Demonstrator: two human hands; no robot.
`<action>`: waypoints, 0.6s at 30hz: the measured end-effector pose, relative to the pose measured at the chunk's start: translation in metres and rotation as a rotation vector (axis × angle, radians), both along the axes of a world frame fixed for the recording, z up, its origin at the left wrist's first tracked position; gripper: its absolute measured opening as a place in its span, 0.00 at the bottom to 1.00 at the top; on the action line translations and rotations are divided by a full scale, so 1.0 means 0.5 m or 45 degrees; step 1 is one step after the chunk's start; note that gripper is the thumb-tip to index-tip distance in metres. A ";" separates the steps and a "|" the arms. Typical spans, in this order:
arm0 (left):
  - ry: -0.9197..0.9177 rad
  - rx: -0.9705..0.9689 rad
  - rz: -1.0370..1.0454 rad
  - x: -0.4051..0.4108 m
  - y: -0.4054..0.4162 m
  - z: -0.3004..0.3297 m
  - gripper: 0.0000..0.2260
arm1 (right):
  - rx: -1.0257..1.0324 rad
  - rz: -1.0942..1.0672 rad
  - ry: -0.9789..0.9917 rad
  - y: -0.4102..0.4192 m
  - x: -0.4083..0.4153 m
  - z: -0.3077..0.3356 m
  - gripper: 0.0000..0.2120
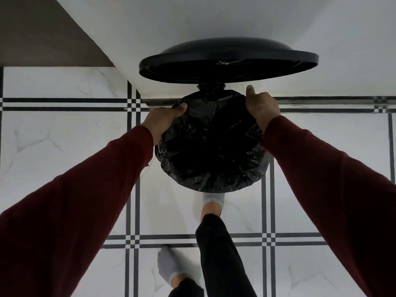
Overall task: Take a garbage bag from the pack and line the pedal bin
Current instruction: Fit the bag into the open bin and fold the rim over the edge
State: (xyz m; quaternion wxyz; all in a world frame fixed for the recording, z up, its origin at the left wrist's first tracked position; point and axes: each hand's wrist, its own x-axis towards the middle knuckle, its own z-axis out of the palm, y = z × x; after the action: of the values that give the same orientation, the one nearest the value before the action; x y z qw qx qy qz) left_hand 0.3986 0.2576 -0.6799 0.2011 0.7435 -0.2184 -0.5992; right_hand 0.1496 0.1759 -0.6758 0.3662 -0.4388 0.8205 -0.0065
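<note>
Two hands (165,121) gripping bag (210,146), marble-look tiled floor (64,136), white wall (214,18)

The garbage bag (211,144) hides the pedal bin's body, and the bin hides the toes of one foot (212,202).

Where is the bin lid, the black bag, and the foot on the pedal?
bin lid (227,61): head view, on the raised lid's dark underside.
black bag (211,146): head view, on crinkled plastic inside the bin's mouth.
foot (212,201): head view, on the grey sock just under the bin's front edge.
</note>
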 end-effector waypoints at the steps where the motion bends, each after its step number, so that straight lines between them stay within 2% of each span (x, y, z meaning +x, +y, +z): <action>1: 0.028 0.033 -0.005 -0.001 0.005 0.006 0.24 | 0.009 -0.025 -0.010 0.002 0.001 0.001 0.36; 4: -0.053 0.042 0.001 0.007 0.023 -0.007 0.37 | -0.051 -0.142 -0.081 0.013 -0.003 -0.012 0.34; 10: 0.070 -0.132 0.117 0.021 0.056 -0.013 0.37 | -0.217 -0.231 -0.242 0.023 -0.025 -0.038 0.27; 12: 0.124 -0.129 0.148 0.029 0.057 -0.011 0.36 | -0.227 -0.265 -0.363 0.024 -0.035 -0.039 0.27; 15: 0.196 -0.063 0.251 0.034 0.048 -0.001 0.26 | -0.195 -0.286 -0.562 0.028 -0.051 -0.028 0.24; 18: -0.089 -0.194 0.160 0.021 0.029 0.012 0.20 | -0.248 -0.104 -0.553 0.033 -0.055 -0.022 0.21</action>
State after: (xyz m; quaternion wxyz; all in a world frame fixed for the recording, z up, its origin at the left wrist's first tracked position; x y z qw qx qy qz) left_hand 0.4094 0.2721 -0.6741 0.2866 0.7588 -0.2231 -0.5406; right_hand 0.1220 0.1924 -0.6869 0.4895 -0.4269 0.7350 -0.1947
